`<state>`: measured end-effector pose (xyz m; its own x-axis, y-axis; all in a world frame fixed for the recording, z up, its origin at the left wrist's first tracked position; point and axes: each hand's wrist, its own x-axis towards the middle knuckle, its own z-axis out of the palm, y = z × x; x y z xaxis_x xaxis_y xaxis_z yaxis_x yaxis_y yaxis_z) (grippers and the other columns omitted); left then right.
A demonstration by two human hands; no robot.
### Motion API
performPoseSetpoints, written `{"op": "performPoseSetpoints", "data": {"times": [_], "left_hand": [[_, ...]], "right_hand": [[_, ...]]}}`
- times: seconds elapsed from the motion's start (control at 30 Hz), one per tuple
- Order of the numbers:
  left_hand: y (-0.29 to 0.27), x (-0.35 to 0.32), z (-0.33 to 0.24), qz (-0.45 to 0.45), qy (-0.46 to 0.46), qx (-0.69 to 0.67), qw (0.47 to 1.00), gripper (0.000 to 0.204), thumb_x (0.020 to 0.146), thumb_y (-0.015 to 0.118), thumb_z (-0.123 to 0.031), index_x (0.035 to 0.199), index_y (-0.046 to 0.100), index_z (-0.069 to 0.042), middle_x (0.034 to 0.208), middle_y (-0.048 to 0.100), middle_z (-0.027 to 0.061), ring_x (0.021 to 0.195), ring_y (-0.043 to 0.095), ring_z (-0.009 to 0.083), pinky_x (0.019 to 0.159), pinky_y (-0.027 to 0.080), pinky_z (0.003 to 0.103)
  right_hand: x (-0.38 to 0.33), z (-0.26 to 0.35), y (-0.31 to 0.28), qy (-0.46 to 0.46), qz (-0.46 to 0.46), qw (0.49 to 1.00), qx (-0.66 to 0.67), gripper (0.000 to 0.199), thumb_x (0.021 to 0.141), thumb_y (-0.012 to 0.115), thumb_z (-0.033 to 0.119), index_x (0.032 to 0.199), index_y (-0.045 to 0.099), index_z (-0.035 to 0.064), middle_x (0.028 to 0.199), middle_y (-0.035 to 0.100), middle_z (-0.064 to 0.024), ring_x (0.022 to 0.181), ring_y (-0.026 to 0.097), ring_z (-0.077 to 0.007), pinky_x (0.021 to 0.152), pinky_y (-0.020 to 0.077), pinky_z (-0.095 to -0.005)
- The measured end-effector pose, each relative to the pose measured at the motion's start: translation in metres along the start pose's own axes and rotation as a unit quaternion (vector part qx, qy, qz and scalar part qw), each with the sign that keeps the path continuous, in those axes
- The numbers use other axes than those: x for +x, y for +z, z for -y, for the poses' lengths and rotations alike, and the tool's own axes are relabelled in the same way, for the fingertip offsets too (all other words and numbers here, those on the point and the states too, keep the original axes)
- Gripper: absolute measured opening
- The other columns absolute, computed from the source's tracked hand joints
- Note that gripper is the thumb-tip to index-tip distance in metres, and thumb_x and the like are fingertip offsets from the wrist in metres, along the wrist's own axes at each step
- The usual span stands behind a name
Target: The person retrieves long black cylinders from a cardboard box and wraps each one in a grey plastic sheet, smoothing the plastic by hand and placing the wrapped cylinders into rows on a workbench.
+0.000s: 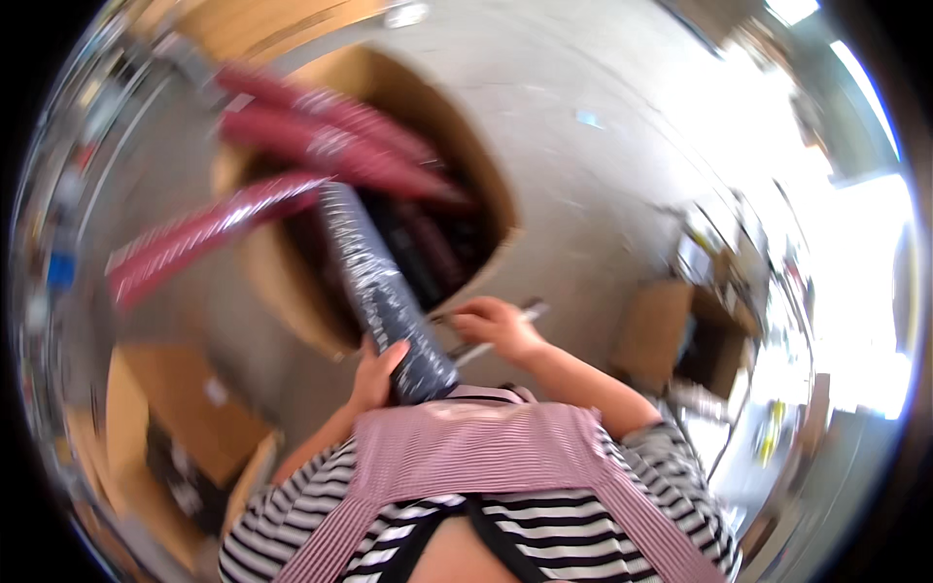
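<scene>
Firmly, a person in a striped shirt (282,505) and pink ribbed apron (476,442) grips a dark blue-gray roll (389,301) in shiny wrap, L hand (374,376) clamped around its near end at approx. 7 o'clock, thumb on top. Roll slants from there twd. 11 o'clock, over the rim of a big open carton (465,119), near end close to the apron. R hand (498,328), apart from the L & just off center twd. 5 o'clock, has its fingers curled nr. the carton's edge, right beside a thin pale bar (476,352); can't tell if it holds anything.

Carton sits at 11 o'clock w/ two dark red rolls (335,151) lying side by side & jutting out twd. 10 o'clock; a third red roll (209,238) sticks out past the rim btwn. 9 & 10, its inner end seen by the blue-gray roll's far end; can't tell if they touch. Darker rolls (406,255) lie deeper inside.

Elsewhere: an open box (190,398) w/ dark contents at 8 o'clock, another brown box (653,332) btwn. 3 & 4, a yellow-green item (771,432) at 4, a small pale blue scrap (588,119) on the concrete floor (554,194) at 1. Much of the outer area, incl. the red rolls, is blurred.
</scene>
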<state>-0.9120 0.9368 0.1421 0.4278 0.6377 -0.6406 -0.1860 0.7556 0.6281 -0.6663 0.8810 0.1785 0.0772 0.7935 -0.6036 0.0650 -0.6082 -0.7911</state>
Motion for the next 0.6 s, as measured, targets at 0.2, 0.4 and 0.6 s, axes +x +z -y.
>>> {"op": "performPoseSetpoints", "data": {"times": [0.2, 0.4, 0.6], "left_hand": [[0.103, -0.006, -0.009, 0.296, 0.244, 0.272, 0.883, 0.111, 0.086, 0.074, -0.015, 0.162, -0.007, -0.01, 0.158, 0.025, 0.0173, 0.14, 0.037, 0.028, 0.115, 0.032, 0.04], [0.209, -0.036, -0.009, 0.577, 0.122, 0.372, 0.717, 0.093, 0.094, 0.072, -0.024, 0.161, 0.01, -0.007, 0.16, 0.031, 0.0174, 0.143, 0.037, 0.0306, 0.118, 0.029, 0.043], [0.26, -0.038, 0.054, 0.603, 0.145, 0.467, 0.631, 0.053, 0.094, 0.071, -0.02, 0.141, 0.054, -0.001, 0.147, 0.053, 0.015, 0.134, 0.051, 0.0298, 0.113, 0.038, 0.042]], "right_hand": [[-0.053, -0.007, -0.012, -0.218, -0.058, 0.957, 0.181, 0.118, 0.072, 0.091, 0.04, 0.159, 0.019, 0.004, 0.147, 0.045, -0.0165, 0.14, 0.04, -0.0272, 0.116, 0.0331, -0.0389], [-0.181, -0.055, -0.065, -0.241, -0.181, 0.842, 0.449, 0.1, 0.072, 0.089, 0.03, 0.15, 0.032, 0.0033, 0.127, 0.057, -0.0113, 0.117, 0.056, -0.0221, 0.102, 0.0488, -0.0372], [-0.309, -0.134, -0.118, -0.299, -0.395, 0.685, 0.534, 0.082, 0.074, 0.088, 0.028, 0.137, 0.04, 0.0061, 0.116, 0.059, -0.0132, 0.102, 0.065, -0.0257, 0.085, 0.0591, -0.0443]]}}
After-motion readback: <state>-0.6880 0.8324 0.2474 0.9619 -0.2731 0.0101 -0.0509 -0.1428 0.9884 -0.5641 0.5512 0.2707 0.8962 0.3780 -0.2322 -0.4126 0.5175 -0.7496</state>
